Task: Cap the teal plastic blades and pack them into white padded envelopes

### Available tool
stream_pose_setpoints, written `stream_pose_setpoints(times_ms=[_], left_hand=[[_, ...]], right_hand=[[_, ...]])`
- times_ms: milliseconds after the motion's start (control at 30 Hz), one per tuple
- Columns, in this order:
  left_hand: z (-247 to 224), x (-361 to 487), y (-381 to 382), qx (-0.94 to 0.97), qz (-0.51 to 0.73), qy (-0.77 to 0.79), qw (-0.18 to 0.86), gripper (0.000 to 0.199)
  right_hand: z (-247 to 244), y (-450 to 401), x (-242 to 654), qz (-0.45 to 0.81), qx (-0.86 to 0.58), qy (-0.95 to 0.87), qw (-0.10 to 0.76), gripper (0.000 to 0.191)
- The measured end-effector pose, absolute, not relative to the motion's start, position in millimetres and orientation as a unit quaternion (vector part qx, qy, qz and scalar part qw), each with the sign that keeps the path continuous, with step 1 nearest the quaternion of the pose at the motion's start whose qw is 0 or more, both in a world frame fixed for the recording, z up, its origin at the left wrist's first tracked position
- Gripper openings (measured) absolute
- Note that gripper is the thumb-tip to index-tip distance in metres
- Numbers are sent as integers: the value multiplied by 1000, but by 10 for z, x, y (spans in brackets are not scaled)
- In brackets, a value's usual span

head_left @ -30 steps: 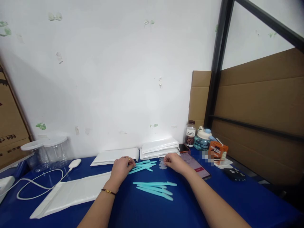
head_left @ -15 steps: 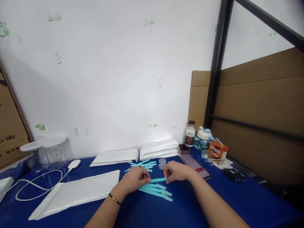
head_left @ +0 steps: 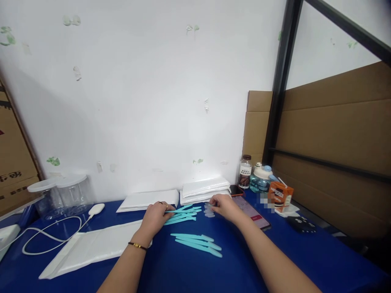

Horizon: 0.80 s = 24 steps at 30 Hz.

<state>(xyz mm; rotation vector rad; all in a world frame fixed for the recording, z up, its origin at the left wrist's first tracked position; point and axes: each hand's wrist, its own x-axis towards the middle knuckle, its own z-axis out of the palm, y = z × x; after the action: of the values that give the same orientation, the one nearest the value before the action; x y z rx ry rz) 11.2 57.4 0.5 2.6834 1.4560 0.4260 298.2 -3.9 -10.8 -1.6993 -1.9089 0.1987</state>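
My left hand (head_left: 158,216) is closed, pinching a thin turquoise eyebrow razor (head_left: 180,212) over a loose pile of turquoise razors (head_left: 183,219). My right hand (head_left: 222,206) reaches to a small row of translucent blade caps (head_left: 209,211), thumb and fingertips pinched at the upper caps; the fingers partly hide what they grip. Closer to me, three turquoise razors with pale caps on their ends (head_left: 198,243) lie fanned out on the blue table cover (head_left: 189,272).
A white padded mailer (head_left: 91,252) lies at left, with more mailers (head_left: 205,188) stacked by the wall. Clear jars (head_left: 73,195) and a white cable (head_left: 55,232) sit far left. At right are a phone (head_left: 252,213), bottle (head_left: 244,173), blue cup (head_left: 260,179) and orange carton (head_left: 280,197).
My hands have moved apart and away from me. The left went up-left to the razor pile, the right moved up to the caps. The fanned razors stayed in place.
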Motion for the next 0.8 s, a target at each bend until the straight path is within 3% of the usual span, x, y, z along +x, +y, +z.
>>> stream_pose_setpoints(times_ms=[100,267,433,800], left_hand=[[2,159,529,866,179,464,42,33],[37,307,319,898,163,386,139,22],[-49,407,214,918,88,333,196,23],[97,297,397,894,149,422,3,19]], right_hand=[[-72,-109,2929,118,-604,-737,279,8],[-64,-282,2754,280,-519,-790,168,22],[-163,-282,2608,259,-512,-805,149,14],[-53,-144,2789,117,-582,-751,289,4]])
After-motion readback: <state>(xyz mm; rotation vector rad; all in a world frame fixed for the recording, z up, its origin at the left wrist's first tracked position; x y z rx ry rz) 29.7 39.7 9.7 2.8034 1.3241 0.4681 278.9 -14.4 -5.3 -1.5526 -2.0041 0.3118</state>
